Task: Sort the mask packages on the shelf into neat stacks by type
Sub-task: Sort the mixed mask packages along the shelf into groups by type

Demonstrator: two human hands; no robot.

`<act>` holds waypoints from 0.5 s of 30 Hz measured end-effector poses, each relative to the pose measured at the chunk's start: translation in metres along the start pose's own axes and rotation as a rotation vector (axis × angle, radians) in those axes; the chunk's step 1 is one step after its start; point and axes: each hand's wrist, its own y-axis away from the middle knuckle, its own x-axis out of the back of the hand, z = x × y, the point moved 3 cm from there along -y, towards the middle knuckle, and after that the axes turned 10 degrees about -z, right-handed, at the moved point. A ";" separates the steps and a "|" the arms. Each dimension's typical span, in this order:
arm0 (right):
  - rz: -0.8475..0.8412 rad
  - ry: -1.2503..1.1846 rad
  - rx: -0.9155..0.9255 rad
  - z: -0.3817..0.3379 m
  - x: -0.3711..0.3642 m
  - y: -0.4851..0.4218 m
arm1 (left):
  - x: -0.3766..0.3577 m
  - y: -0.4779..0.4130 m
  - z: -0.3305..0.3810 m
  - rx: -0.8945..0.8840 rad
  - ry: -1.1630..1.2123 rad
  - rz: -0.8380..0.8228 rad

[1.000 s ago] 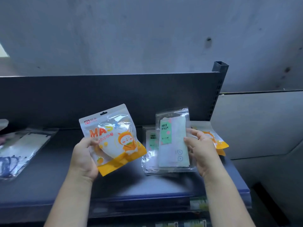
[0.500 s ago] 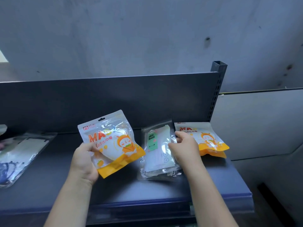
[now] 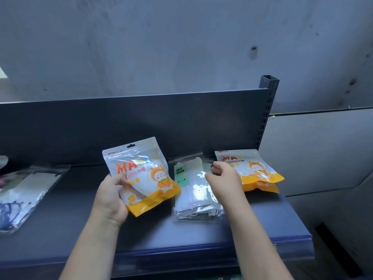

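My left hand [image 3: 110, 199] grips an orange-and-white cartoon mask pouch [image 3: 142, 174] by its left edge, holding it tilted above the dark shelf [image 3: 60, 229]. A stack of clear packages with green "FACE MASK" labels [image 3: 193, 190] lies flat in the middle of the shelf. Over the stack's right edge hovers my right hand [image 3: 225, 178], fingers apart and holding nothing. Two matching orange pouches [image 3: 252, 170] lie stacked at the far right, against the back panel.
Clear packages with dark-strapped masks [image 3: 22, 197] lie at the shelf's left end. An upright slotted post [image 3: 266, 110] stands at the back right corner. The shelf's front edge [image 3: 201, 253] has a blue strip. A grey wall rises behind.
My right hand laid the green-labelled package down onto the middle stack and let go of it. The left hand kept the orange pouch raised, shifting only slightly.
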 end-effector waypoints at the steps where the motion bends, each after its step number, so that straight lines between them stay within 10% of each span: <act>1: 0.001 0.002 0.002 0.001 -0.001 0.000 | 0.000 0.000 -0.001 0.000 -0.002 0.003; 15: 0.172 0.059 0.070 0.006 0.003 0.002 | 0.001 0.002 -0.012 0.037 0.026 0.034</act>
